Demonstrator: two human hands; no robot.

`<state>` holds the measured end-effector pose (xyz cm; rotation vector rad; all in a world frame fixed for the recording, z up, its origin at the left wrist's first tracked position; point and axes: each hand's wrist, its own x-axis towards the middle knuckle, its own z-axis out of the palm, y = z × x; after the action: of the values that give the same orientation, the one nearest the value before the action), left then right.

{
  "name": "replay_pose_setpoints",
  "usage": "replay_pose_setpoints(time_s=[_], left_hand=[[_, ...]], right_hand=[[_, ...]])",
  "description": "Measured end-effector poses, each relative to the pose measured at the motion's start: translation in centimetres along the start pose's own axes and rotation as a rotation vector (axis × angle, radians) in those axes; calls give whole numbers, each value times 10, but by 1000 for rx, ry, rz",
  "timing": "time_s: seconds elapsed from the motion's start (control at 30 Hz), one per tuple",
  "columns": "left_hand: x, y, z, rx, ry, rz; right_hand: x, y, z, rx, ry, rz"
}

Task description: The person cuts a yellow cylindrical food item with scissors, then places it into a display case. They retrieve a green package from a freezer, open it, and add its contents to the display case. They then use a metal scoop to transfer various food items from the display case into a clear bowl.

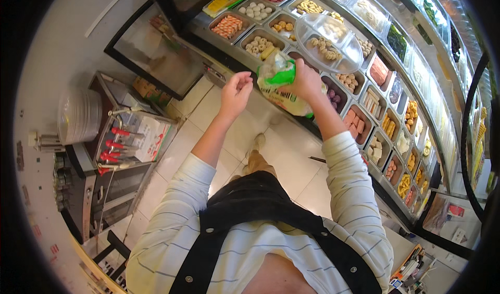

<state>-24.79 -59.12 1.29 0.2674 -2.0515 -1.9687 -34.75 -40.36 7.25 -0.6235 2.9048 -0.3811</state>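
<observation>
My right hand (306,81) grips a green and clear plastic food bag (278,75) near its top, at the front edge of the refrigerated display counter. To the left of the bag is my left hand (237,90), raised with its fingers curled; it touches nothing that I can see. Beyond the bag, a clear plastic lid (349,61) lies over some of the food trays. Near the bag are a tray of ring-shaped pieces (258,43), a tray of orange-and-white striped pieces (227,27) and a tray of dark round balls (334,96). What the bag holds cannot be made out.
Metal trays of food fill the counter, with a glass-fronted upper shelf (414,63) behind. An open glass door (156,51) stands at left. A side stand (117,88) bears stacked clear lids (80,116) and red-handled tools (117,143). White floor tiles (230,129) lie below.
</observation>
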Motion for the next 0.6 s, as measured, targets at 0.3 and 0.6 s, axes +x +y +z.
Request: replay_pose_setpoints(time_s=[0.3, 0.6], left_hand=[[-134, -60, -18, -124, -78, -641], [-205, -165, 94, -359, -164, -1107]], right_hand=[[-133, 13, -32, 514, 214, -139], [-372, 82, 92, 456, -163, 403]])
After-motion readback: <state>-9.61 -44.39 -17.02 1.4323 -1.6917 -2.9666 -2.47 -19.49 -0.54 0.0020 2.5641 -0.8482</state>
